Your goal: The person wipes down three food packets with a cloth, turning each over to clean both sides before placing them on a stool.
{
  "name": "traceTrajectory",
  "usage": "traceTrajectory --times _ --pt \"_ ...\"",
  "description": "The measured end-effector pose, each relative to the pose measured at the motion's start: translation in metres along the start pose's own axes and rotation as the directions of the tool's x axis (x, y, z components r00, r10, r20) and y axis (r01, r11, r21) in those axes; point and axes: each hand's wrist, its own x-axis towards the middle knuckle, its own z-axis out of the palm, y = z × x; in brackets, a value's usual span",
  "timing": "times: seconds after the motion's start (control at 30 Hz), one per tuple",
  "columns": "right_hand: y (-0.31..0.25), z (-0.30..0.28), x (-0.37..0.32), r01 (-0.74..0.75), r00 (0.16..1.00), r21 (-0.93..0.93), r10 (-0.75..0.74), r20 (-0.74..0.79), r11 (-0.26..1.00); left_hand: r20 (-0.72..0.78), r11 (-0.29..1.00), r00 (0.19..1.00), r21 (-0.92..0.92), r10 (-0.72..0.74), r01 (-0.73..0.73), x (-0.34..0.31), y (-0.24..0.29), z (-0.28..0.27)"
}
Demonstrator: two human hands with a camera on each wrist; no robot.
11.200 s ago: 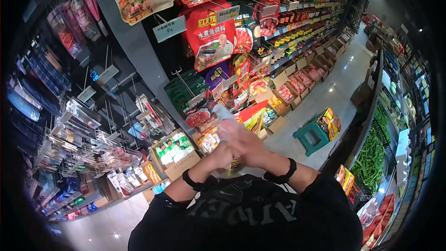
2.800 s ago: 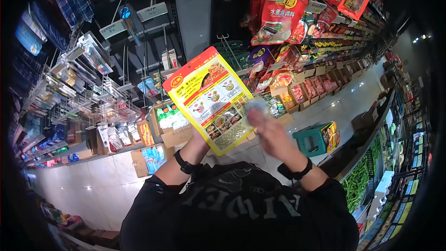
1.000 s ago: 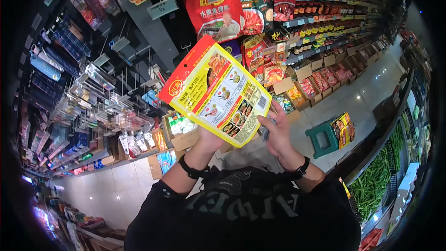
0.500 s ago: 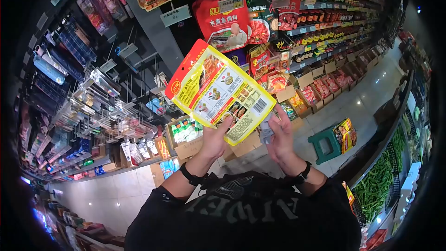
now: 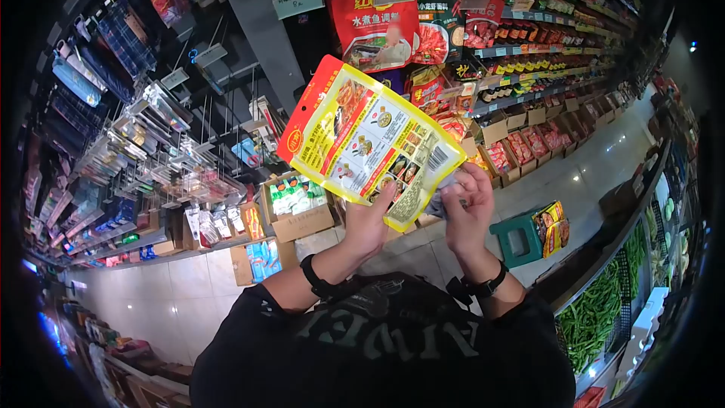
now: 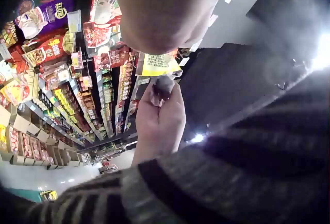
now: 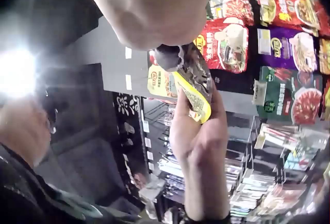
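Observation:
My left hand (image 5: 365, 228) holds a yellow and red seasoning pouch (image 5: 362, 136) by its lower edge, thumb on the printed back face. The pouch leans up to the left, its red punched top edge uppermost. At its lower right corner my right hand (image 5: 470, 213) pinches a crumpled grey cloth (image 5: 436, 205) between thumb and fingers, right against the pouch edge. In the right wrist view the pouch (image 7: 195, 96) appears nearly edge-on, with the left hand's thumb and fingers on either side. The cloth (image 6: 164, 85) also shows in the left wrist view.
Red seasoning pouches (image 5: 374, 21) hang on hooks straight ahead. Below are open cardboard boxes (image 5: 306, 223) of packets. A green stool (image 5: 515, 245) with yellow packets stands on the right floor, near a bin of green peppers (image 5: 596, 325). Hooks with small wares (image 5: 143, 181) fill the left.
Earlier my hands were together, then the right hand moved blurred with the cloth by the pouch. Since one second ago, my left thumb has come onto the pouch's face and the pouch has shifted right.

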Motion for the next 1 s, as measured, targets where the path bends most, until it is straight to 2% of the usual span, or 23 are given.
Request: traceTrajectory --times 0.1,0.13,0.23,0.27,0.37,0.47,0.57,0.67,0.77,0.8,0.87,0.93,1.0 --pt "0.001 0.003 -0.013 0.089 0.989 -0.220 -0.060 0.134 0.971 -0.056 0.992 0.996 -0.110 -0.066 0.059 0.006 0.005 0.005" --pt "0.000 0.005 -0.019 -0.012 0.988 -0.173 0.038 0.149 0.985 -0.063 0.982 0.991 -0.157 -0.115 0.104 0.009 0.006 -0.002" --pt "0.022 0.014 -0.040 0.012 0.960 -0.318 0.078 0.267 0.948 -0.027 0.974 0.992 -0.198 -0.121 0.113 0.024 0.020 -0.010" --pt "0.026 0.016 -0.042 0.096 0.952 -0.359 0.020 0.307 0.928 -0.027 0.978 0.995 -0.186 -0.097 0.090 0.025 0.025 -0.009" --pt "-0.003 0.019 -0.033 0.196 0.876 -0.740 0.223 0.427 0.643 -0.022 0.981 0.995 -0.169 -0.096 0.091 0.029 0.029 -0.013" --pt "-0.016 0.030 -0.020 0.303 0.817 -0.752 0.246 0.521 0.585 -0.005 0.983 0.997 -0.165 -0.083 0.081 0.036 0.029 -0.020" --pt "-0.014 0.027 -0.018 0.059 0.904 -0.615 0.220 0.367 0.786 -0.005 0.984 0.997 -0.161 -0.073 0.071 0.043 0.036 -0.023" --pt "0.002 0.000 -0.014 -0.113 0.956 -0.436 0.217 0.196 0.893 0.043 0.975 0.989 -0.163 -0.144 0.149 0.048 0.049 -0.034" --pt "0.006 -0.031 0.007 -0.365 0.930 -0.033 0.366 0.023 0.930 0.146 0.965 0.962 -0.091 -0.231 0.246 0.053 0.046 -0.048" --pt "0.013 -0.025 0.008 -0.358 0.925 0.112 0.368 -0.091 0.927 0.191 0.964 0.949 -0.038 -0.252 0.264 0.053 0.039 -0.052" --pt "0.013 -0.023 0.001 -0.231 0.957 -0.261 0.268 0.115 0.937 0.275 0.938 0.901 0.002 -0.335 0.348 0.053 0.024 -0.057" --pt "-0.002 0.015 -0.012 -0.130 0.965 -0.369 0.202 0.165 0.920 0.315 0.917 0.864 0.054 -0.392 0.396 0.056 0.018 -0.053" --pt "-0.006 0.025 -0.016 -0.216 0.925 -0.451 0.329 0.190 0.866 0.320 0.881 0.822 0.107 -0.470 0.462 0.063 0.012 -0.055"
